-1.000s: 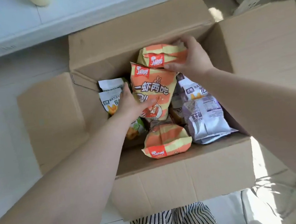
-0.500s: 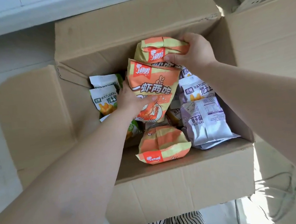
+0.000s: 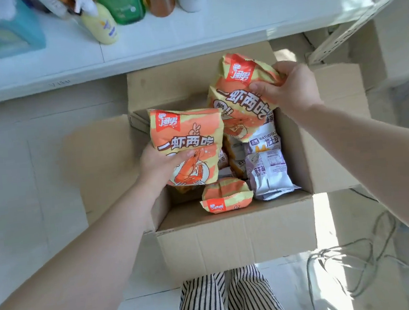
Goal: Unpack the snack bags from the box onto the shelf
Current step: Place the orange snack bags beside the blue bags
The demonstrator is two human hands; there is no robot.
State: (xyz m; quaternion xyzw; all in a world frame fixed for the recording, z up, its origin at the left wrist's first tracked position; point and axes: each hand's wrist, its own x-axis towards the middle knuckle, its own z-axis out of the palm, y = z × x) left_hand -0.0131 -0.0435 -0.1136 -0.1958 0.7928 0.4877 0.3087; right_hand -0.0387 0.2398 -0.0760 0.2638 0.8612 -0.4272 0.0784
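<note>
Fingers of left hand point(image 3: 160, 163) and right hand point(image 3: 284, 88) each curl round an orange snack bag point(image 3: 189, 136), raised over the box point(image 3: 232, 240); more bags inside, shelf point(image 3: 186, 38) shows none yet

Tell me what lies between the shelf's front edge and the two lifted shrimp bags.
Only the box's raised far flap, in the head view; the shelf edge is bare there.

You have three orange shrimp snack bags point(image 3: 187, 146) in view, two of them held, one per hand. Two silver-purple snack bags point(image 3: 267, 173) show plainly; others beneath are too hidden to count. One cardboard box point(image 3: 235, 240). Five bottles point(image 3: 103, 26) stand on one shelf point(image 3: 234, 18).
</note>
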